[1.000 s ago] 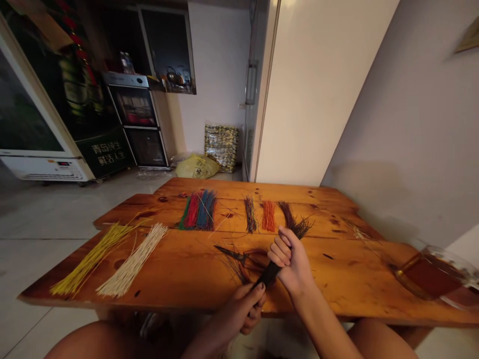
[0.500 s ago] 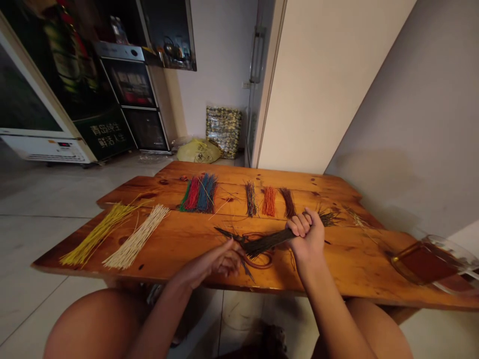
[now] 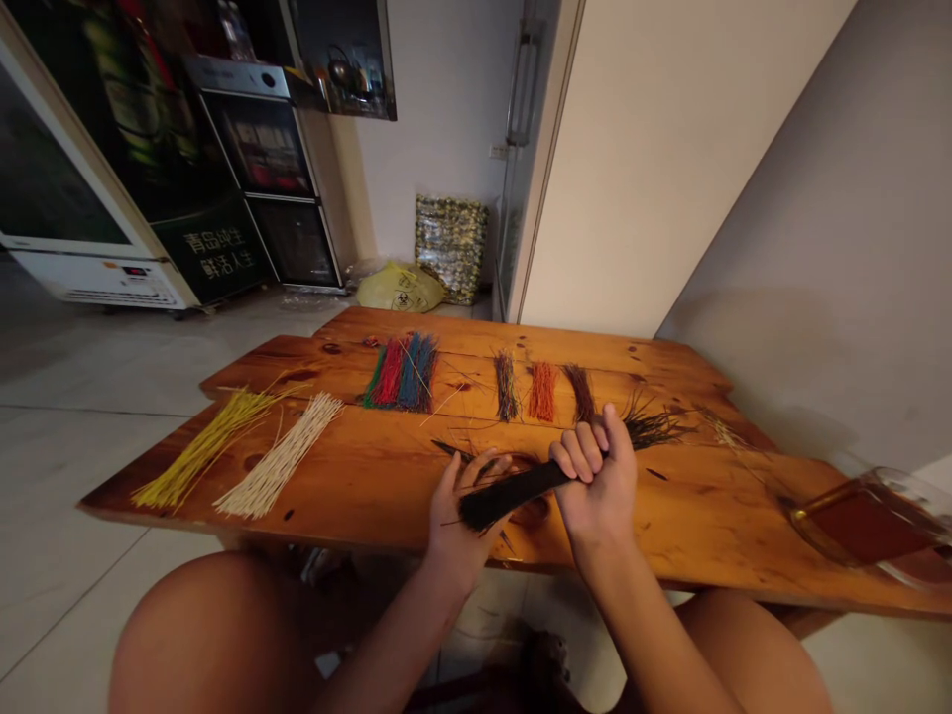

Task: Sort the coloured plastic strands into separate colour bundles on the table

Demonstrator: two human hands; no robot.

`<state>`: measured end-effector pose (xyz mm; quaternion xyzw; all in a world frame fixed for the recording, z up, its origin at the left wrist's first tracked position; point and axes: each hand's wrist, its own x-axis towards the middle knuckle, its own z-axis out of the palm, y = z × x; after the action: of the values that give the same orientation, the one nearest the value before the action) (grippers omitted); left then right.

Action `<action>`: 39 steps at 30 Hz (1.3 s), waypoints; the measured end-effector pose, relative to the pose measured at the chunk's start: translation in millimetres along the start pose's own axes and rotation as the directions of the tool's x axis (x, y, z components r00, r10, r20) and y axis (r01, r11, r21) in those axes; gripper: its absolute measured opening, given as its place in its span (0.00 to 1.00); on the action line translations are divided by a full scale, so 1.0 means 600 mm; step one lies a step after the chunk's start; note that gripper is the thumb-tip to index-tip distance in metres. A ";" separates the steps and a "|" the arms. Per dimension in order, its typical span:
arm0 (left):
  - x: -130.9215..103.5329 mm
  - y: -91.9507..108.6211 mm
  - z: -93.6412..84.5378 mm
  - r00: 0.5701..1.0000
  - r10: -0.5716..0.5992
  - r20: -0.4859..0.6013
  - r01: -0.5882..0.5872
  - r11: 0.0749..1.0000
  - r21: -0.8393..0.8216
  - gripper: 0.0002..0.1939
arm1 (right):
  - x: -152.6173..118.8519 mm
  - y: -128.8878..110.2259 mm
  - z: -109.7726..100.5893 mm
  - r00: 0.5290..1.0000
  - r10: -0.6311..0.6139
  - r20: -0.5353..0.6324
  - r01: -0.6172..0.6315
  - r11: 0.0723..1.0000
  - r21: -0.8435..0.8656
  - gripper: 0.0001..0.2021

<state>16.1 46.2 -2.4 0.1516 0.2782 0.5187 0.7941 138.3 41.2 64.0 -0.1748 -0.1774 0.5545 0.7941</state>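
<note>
1. Two bare hands work above a wooden bench [image 3: 669, 531], which spans the middle and lower part of the frame.

2. The right hand [image 3: 595, 476], right of centre, has its fingers closed firmly around a bundle of thin black strands [image 3: 517, 491], the thumb pointing up.

3. The black bundle is tilted across the centre of the frame: its dense, even end points lower left, and its loose, wispy end fans out to the right beyond the fist.

4. The left hand [image 3: 455, 526], just left of the lower centre, is open with fingers spread beside the even end. Whether it touches the strands, I cannot tell.

5. Partly hidden behind the left hand and the bundle lies a pair of scissors [image 3: 448, 449].

6. Other bundles already lie grouped by colour: yellow strands [image 3: 204, 441] and cream strands [image 3: 283, 456] at left; green [image 3: 374, 377], red [image 3: 388, 377] and blue [image 3: 418, 375] side by side at upper centre; then mixed dark [image 3: 507, 387], orange [image 3: 542, 392] and dark brown [image 3: 580, 392] further right.

7. The sorting looks well advanced, in my judgement; the black bundle is not yet laid down, its wispy end is uneven, and pale stray strands [image 3: 720, 428] lie ungathered at right.
</note>
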 end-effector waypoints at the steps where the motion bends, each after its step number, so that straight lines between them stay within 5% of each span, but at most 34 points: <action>1: 0.001 0.002 -0.001 1.000 -0.003 -0.011 0.003 1.000 -0.024 0.16 | -0.001 0.002 0.001 1.000 -0.005 0.007 0.005 1.000 -0.014 0.19; 9: -0.003 0.026 0.002 0.992 -0.085 -0.095 0.061 0.970 -0.234 0.19 | -0.007 -0.006 0.008 0.995 -0.071 0.064 0.075 0.994 -0.074 0.19; 20: -0.007 0.011 0.011 0.976 0.047 -0.213 -0.098 0.967 -0.234 0.17 | -0.025 0.016 0.017 0.995 -0.078 0.061 0.081 0.996 -0.038 0.20; 27: -0.012 0.006 0.016 0.963 0.015 -0.271 -0.076 0.973 -0.217 0.17 | -0.023 0.029 0.011 0.993 -0.114 0.011 0.114 0.987 -0.113 0.19; 31: -0.012 0.014 0.013 0.985 0.044 -0.169 -0.065 0.991 -0.119 0.14 | -0.016 0.022 0.005 0.995 -0.101 0.015 0.102 0.989 -0.108 0.20; 35: 0.002 0.049 -0.006 0.998 0.044 0.034 -0.049 0.986 0.161 0.14 | -0.006 0.003 0.000 0.998 -0.054 0.041 0.057 0.995 -0.082 0.20; 39: -0.017 0.084 -0.005 0.935 0.130 0.330 -0.307 0.763 0.570 0.15 | -0.008 0.003 0.003 0.996 0.034 0.082 -0.027 0.996 -0.089 0.19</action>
<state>-26.1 57.6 25.1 0.5016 0.3000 0.4643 0.6654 134.5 37.1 64.0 -0.1889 -0.2318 0.5649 0.7690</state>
